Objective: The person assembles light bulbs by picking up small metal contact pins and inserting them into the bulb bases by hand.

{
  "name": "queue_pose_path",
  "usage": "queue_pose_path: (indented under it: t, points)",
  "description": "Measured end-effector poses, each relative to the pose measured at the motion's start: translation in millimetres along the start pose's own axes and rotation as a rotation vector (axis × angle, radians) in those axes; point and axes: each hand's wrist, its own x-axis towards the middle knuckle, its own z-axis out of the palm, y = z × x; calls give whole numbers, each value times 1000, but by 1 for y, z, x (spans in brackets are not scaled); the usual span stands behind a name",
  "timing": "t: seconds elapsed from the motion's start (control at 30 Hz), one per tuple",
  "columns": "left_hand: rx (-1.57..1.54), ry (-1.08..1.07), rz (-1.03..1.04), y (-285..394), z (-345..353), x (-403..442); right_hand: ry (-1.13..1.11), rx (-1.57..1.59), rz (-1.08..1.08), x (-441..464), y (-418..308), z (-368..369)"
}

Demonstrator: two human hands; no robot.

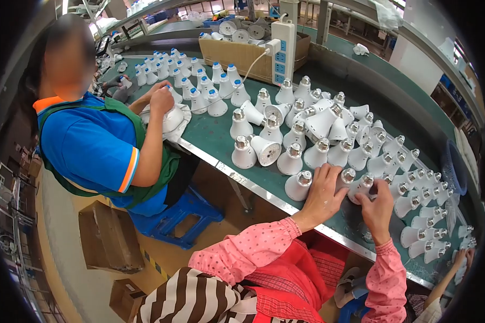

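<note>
White cone-shaped LED bulb housings with silver screw caps stand on the green worktable in front of me. My left hand curls around one bulb housing near the table's front edge, its fingers partly hiding the white body. Just right of it, my right hand grips another bulb housing between thumb and fingers. Both held housings are close together, caps up. Left of my left hand, a further bulb housing stands upright. Behind my hands are several more, some tipped on their sides.
A co-worker in a blue shirt sits at left, handling a housing by blue-capped ones. A power strip and cardboard box stand behind. Another person's hand is at far right, near a blue basket.
</note>
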Motion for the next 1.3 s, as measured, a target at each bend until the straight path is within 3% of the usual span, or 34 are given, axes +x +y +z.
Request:
queue_pose_path:
  t: [0.3,0.47,0.53,0.63,0.77,0.9,1.1,1.2,1.23,1.27,1.3]
  points:
    - [156,56,92,-13,11,-5,35,-207,-6,-4,11,22]
    - [187,-43,75,-5,5,-5,91,-70,-22,-2,10,-3]
    - [103,-81,-28,2,3,-2,89,158,116,-8,-6,-41]
    - [22,-130,5,-3,10,-1,183,232,203,-31,-3,-83]
    - [-80,-222,-53,7,21,-1,-51,-56,158,-73,6,-103]
    - [-86,-185,-38,16,23,-5,-84,-211,-113,-82,10,-85]
    - [-58,-165,-16,19,12,-11,-258,-446,-332,-70,30,-74]
    - [8,-90,49,17,16,-14,-312,-537,-436,-64,26,-78]
    - [129,-44,195,14,16,-14,-315,-550,-469,-61,21,-79]
    - [38,-45,126,12,19,-19,-345,-610,-490,-63,24,-77]
    - [52,-5,215,15,18,-17,-358,-647,-533,-61,24,-78]
